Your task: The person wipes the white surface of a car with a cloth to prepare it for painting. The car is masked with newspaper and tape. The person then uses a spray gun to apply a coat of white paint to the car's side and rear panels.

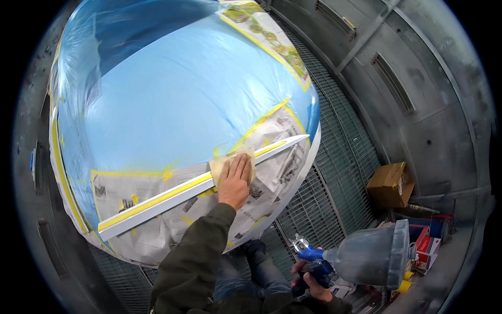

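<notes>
Dark sleeve [191,256] meets left hand [235,180], flat on cloth [216,168]; right hand [316,289] grips spray gun [312,255].

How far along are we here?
Looks done: plastic film and paper sheets are taped down with yellow tape. In hand: the left hand presses a tan cloth against the white strip; the right hand holds a spray gun away from it. Remaining: probably unmasking, since those coverings are still on; whether spraying is finished, I can't tell.

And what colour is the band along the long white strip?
Yellow band, seen best in the head view.
</notes>
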`<control>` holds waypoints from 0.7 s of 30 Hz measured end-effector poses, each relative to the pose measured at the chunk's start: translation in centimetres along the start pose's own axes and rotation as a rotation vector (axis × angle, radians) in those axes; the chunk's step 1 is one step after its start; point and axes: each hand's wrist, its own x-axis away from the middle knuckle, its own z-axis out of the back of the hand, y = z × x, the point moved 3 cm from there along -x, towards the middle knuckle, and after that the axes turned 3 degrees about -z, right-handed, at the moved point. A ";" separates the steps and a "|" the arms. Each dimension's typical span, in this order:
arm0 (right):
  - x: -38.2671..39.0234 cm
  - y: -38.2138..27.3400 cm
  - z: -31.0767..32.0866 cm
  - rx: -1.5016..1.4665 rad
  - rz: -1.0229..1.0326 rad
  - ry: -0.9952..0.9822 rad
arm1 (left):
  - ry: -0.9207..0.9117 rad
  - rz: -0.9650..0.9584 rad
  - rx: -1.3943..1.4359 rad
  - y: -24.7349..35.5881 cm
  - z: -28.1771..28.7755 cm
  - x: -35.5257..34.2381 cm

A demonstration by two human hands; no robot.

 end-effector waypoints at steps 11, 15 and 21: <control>1.2 2.1 8.8 0.086 0.079 0.248 | 0.022 -0.311 0.050 9.4 -9.9 -13.7; 1.9 2.7 9.2 -0.013 -0.092 0.270 | -0.096 -0.395 -0.006 7.9 -7.3 -10.9; 0.5 0.4 2.7 -0.027 -0.114 -0.056 | -0.169 -0.260 -0.160 -3.3 2.4 5.7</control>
